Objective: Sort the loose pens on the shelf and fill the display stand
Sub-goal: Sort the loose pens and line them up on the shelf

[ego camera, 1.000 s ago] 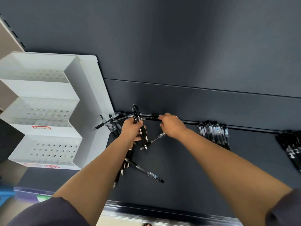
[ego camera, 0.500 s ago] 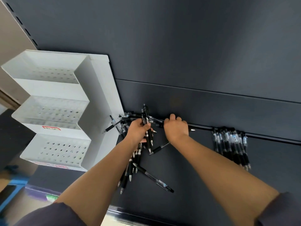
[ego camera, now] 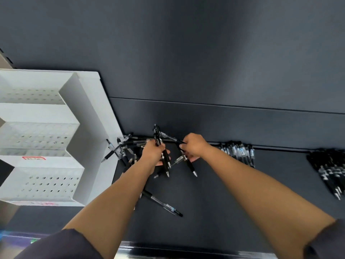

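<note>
The left hand [ego camera: 152,156], grip closed round a bunch of pens [ego camera: 157,136], points tips to six o'clock, likely squared for loading; the right hand [ego camera: 195,146] grip pinches one pen [ego camera: 191,166]. Loose pens [ego camera: 121,146] lie at nine o'clock beside the stand [ego camera: 89,128].

Even, soft overhead light; the white display stand [ego camera: 87,116] reads brightest. Wide-angle bending at edges. Motion blur softens the hands [ego camera: 152,156].
</note>
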The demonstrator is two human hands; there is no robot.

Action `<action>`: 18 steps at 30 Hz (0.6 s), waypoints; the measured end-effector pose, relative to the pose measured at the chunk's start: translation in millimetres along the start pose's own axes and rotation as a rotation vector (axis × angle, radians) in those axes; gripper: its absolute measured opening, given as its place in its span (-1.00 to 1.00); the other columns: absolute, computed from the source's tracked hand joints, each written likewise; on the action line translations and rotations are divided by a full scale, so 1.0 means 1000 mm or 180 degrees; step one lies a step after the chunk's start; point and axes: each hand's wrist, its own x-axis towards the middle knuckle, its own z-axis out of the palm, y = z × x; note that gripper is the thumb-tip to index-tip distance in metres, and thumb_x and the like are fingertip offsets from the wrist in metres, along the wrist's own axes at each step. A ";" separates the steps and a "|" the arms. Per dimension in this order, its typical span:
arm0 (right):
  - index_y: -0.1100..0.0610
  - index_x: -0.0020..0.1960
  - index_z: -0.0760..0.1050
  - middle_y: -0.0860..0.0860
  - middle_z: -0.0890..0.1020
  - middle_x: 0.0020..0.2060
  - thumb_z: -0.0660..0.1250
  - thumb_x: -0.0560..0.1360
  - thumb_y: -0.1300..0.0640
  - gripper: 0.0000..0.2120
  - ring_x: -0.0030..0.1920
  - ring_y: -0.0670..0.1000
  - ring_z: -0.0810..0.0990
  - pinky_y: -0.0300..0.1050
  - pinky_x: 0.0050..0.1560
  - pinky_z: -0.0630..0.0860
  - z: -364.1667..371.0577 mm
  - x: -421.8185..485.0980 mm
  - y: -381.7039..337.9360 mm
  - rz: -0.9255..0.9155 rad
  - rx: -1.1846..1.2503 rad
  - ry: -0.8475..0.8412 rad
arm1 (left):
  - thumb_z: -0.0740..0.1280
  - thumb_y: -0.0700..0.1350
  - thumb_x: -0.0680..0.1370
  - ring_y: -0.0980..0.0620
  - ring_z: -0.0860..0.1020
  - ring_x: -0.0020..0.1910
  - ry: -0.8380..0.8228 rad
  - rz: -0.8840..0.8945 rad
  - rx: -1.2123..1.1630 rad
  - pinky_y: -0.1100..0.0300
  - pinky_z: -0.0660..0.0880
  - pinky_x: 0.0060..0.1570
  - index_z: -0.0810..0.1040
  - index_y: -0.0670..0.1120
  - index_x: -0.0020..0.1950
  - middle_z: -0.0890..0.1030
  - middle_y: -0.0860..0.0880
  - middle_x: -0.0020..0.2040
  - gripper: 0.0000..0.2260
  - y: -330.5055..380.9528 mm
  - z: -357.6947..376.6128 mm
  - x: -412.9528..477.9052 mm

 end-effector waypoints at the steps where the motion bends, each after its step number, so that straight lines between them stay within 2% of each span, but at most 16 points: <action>1: 0.23 -0.18 0.45 0.12 0.57 -0.35 0.23 0.59 0.17 -0.80 -0.38 0.07 0.61 -0.07 -0.31 0.63 -0.002 -0.004 0.004 0.0193 0.0355 -0.0108 | 0.15 -0.21 0.63 -0.08 0.55 -0.29 -0.0033 -0.0002 0.0005 0.04 0.54 -0.21 0.34 -0.13 -0.01 0.55 -0.14 -0.17 -0.97 -0.001 0.005 -0.002; 5: 0.25 -0.19 0.45 0.14 0.60 -0.38 0.22 0.59 0.15 -0.77 -0.52 -0.03 0.57 -0.21 -0.43 0.56 -0.001 -0.021 0.025 0.0678 0.0953 -0.0183 | 0.16 -0.21 0.62 -0.06 0.55 -0.29 -0.0160 -0.0027 0.0105 0.05 0.54 -0.20 0.36 -0.12 -0.05 0.55 -0.12 -0.20 -0.94 -0.006 0.022 -0.009; 7: 0.19 -0.17 0.52 0.11 0.60 -0.25 0.25 0.58 0.13 -0.80 -0.38 -0.02 0.54 -0.18 -0.31 0.52 0.000 -0.029 0.035 0.0749 0.0816 -0.0056 | 0.15 -0.20 0.62 -0.06 0.54 -0.31 -0.0219 -0.0056 0.0223 0.09 0.51 -0.24 0.37 -0.08 -0.12 0.56 -0.11 -0.22 -0.88 -0.009 0.029 -0.011; 9: 0.21 -0.03 0.61 0.12 0.58 -0.06 0.27 0.56 0.10 -0.79 -0.15 0.06 0.53 -0.14 -0.19 0.45 0.001 -0.037 0.043 0.0793 0.0526 0.0086 | 0.15 -0.18 0.62 -0.06 0.55 -0.32 -0.0247 -0.0046 0.0361 0.10 0.49 -0.23 0.38 -0.06 -0.11 0.57 -0.10 -0.22 -0.88 -0.012 0.035 -0.012; 10: 0.23 0.05 0.61 0.13 0.57 -0.01 0.28 0.56 0.08 -0.76 -0.09 0.10 0.52 -0.15 -0.17 0.42 0.001 -0.040 0.047 0.0822 0.0451 0.0149 | 0.15 -0.17 0.62 -0.05 0.54 -0.33 -0.0244 -0.0020 0.0420 0.11 0.48 -0.22 0.38 -0.06 -0.08 0.58 -0.09 -0.23 -0.91 -0.014 0.037 -0.012; 12: 0.27 0.10 0.58 0.14 0.56 -0.03 0.29 0.55 0.08 -0.73 -0.10 0.10 0.47 -0.18 -0.26 0.38 0.001 -0.047 0.054 0.0885 0.0420 0.0187 | 0.14 -0.16 0.62 -0.04 0.53 -0.36 -0.0247 0.0046 0.0529 0.14 0.44 -0.23 0.38 -0.08 -0.02 0.57 -0.08 -0.26 -0.94 -0.017 0.041 -0.012; 14: 0.27 -0.08 0.55 0.13 0.51 -0.12 0.30 0.55 0.09 -0.78 -0.18 0.07 0.42 -0.21 -0.41 0.28 0.001 -0.055 0.059 0.0871 0.0333 0.0114 | 0.13 -0.16 0.63 -0.03 0.49 -0.40 -0.0291 0.0098 0.0641 0.17 0.38 -0.29 0.38 -0.10 0.01 0.54 -0.07 -0.29 -0.94 -0.020 0.043 -0.012; 16: 0.18 -0.31 0.36 0.10 0.43 -0.25 0.27 0.57 0.10 -0.69 -0.33 0.03 0.34 -0.23 -0.46 0.20 0.001 -0.060 0.062 0.0831 0.0191 0.0035 | 0.13 -0.15 0.63 -0.02 0.46 -0.43 -0.0380 0.0111 0.0733 0.18 0.35 -0.36 0.37 -0.11 0.03 0.52 -0.07 -0.30 -0.93 -0.021 0.044 -0.012; 18: 0.14 -0.36 0.24 0.05 0.34 -0.37 0.25 0.58 0.09 -0.62 -0.41 -0.02 0.26 -0.24 -0.46 0.19 0.002 -0.063 0.064 0.0805 0.0082 0.0015 | 0.14 -0.14 0.63 -0.01 0.46 -0.44 -0.0461 0.0108 0.0789 0.21 0.36 -0.42 0.37 -0.11 0.03 0.51 -0.07 -0.31 -0.93 -0.022 0.045 -0.013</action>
